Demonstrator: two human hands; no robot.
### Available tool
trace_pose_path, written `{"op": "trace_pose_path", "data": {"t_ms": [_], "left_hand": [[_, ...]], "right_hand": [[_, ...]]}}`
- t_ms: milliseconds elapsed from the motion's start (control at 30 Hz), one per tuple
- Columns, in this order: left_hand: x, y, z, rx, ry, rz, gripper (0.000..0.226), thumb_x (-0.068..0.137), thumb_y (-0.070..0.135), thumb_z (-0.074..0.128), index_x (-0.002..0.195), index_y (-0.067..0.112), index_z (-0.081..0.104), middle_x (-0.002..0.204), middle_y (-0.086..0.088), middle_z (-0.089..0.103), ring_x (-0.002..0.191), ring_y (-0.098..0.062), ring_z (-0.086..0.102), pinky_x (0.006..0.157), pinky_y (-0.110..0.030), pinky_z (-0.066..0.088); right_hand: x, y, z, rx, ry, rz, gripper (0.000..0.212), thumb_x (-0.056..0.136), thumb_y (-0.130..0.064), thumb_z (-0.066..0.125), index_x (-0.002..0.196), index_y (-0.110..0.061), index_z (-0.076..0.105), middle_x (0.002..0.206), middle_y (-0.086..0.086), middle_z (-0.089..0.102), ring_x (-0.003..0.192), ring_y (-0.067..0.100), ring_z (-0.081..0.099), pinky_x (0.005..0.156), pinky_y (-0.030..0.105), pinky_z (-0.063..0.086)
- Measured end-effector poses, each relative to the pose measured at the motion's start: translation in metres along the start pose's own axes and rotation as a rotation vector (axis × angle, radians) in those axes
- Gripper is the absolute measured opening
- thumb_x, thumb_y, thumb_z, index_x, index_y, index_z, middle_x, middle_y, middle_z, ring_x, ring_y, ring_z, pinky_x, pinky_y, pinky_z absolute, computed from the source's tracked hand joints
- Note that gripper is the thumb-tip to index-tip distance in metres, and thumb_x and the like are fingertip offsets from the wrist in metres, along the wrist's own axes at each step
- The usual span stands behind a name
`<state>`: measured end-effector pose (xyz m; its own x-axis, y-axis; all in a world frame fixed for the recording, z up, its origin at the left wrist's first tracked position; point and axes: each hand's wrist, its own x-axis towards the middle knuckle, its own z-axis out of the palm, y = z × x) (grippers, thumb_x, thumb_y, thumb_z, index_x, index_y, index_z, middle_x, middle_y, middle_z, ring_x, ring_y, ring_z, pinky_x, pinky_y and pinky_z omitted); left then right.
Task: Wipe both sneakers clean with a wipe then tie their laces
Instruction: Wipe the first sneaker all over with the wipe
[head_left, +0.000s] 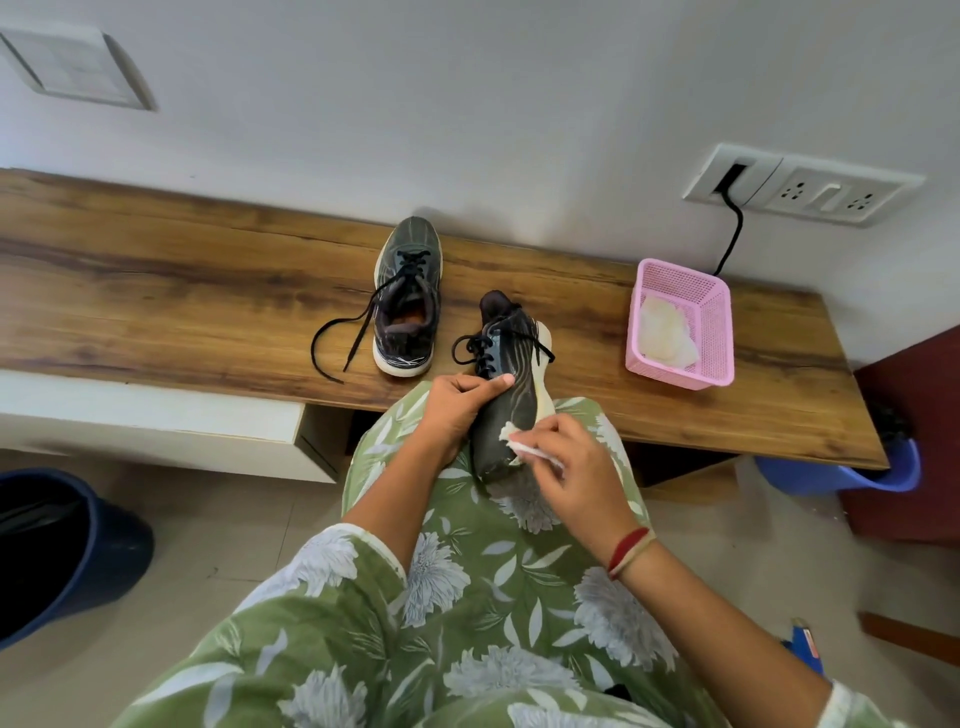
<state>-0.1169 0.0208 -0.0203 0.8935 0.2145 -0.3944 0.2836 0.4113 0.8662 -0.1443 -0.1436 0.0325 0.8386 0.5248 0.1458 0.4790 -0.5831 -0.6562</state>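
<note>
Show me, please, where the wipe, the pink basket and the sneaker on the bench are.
wipe (521, 445): head view, on its white crumpled part.
pink basket (716, 332): head view, on its right wall.
sneaker on the bench (408, 293): head view, on its laced tongue.

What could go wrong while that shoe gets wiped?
The held sneaker leans on the dress, so dirt might rub off onto it. Its loose laces hang near the left hand and could snag. The wipe is small and crumpled in the right hand, so it may just smear dirt.
</note>
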Motion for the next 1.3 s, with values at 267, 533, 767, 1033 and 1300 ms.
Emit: {"op": "trace_pose_path", "data": {"t_ms": [267, 533, 767, 1033, 1300], "left_hand": [[0.001, 0.0, 0.003, 0.04, -0.049, -0.023, 0.055, 0.083, 0.004, 0.07, 0.032, 0.017, 0.052, 0.039, 0.006, 0.051, 0.037, -0.004, 0.043, 0.042, -0.015, 0.037], [0.0, 0.001, 0.005, 0.104, -0.063, -0.024, 0.055, 0.082, 0.001, 0.07, 0.032, 0.018, 0.052, 0.039, 0.01, 0.047, 0.039, -0.002, 0.04, 0.044, -0.015, 0.036], [0.002, 0.0, 0.001, 0.118, -0.052, -0.032, 0.049, 0.079, 0.006, 0.074, 0.037, 0.017, 0.053, 0.045, 0.007, 0.045, 0.046, -0.008, 0.039, 0.049, -0.02, 0.038], [0.002, 0.001, 0.001, 0.118, -0.055, -0.03, 0.048, 0.079, 0.005, 0.074, 0.037, 0.016, 0.051, 0.045, 0.007, 0.042, 0.045, -0.006, 0.037, 0.049, -0.019, 0.036], [0.003, 0.002, -0.004, 0.103, -0.043, -0.105, 0.043, 0.082, 0.013, 0.072, 0.041, 0.015, 0.059, 0.049, 0.003, 0.053, 0.047, -0.009, 0.046, 0.049, -0.02, 0.037]], "right_hand": [[0.017, 0.01, -0.014, -0.135, -0.044, -0.092, 0.016, 0.086, -0.016, 0.058, 0.094, -0.018, 0.071, 0.086, -0.005, 0.058, 0.076, 0.006, 0.048, 0.065, 0.021, 0.039], [0.03, 0.013, -0.025, -0.28, -0.246, -0.34, 0.03, 0.084, -0.019, 0.041, 0.091, -0.014, 0.069, 0.09, 0.0, 0.061, 0.077, 0.018, 0.057, 0.056, 0.023, 0.044], [0.034, 0.008, -0.027, -0.322, -0.366, -0.527, 0.024, 0.086, -0.015, 0.046, 0.089, -0.013, 0.069, 0.09, 0.001, 0.063, 0.074, 0.016, 0.057, 0.059, 0.018, 0.038], [0.046, 0.012, -0.027, -0.348, -0.408, -0.586, 0.021, 0.087, -0.015, 0.048, 0.091, -0.014, 0.068, 0.089, 0.002, 0.062, 0.074, 0.019, 0.058, 0.051, 0.027, 0.046], [0.066, 0.039, -0.036, -0.315, -0.192, -0.191, 0.023, 0.089, -0.019, 0.047, 0.096, -0.014, 0.068, 0.09, 0.0, 0.058, 0.075, 0.016, 0.055, 0.058, 0.015, 0.038]]}}
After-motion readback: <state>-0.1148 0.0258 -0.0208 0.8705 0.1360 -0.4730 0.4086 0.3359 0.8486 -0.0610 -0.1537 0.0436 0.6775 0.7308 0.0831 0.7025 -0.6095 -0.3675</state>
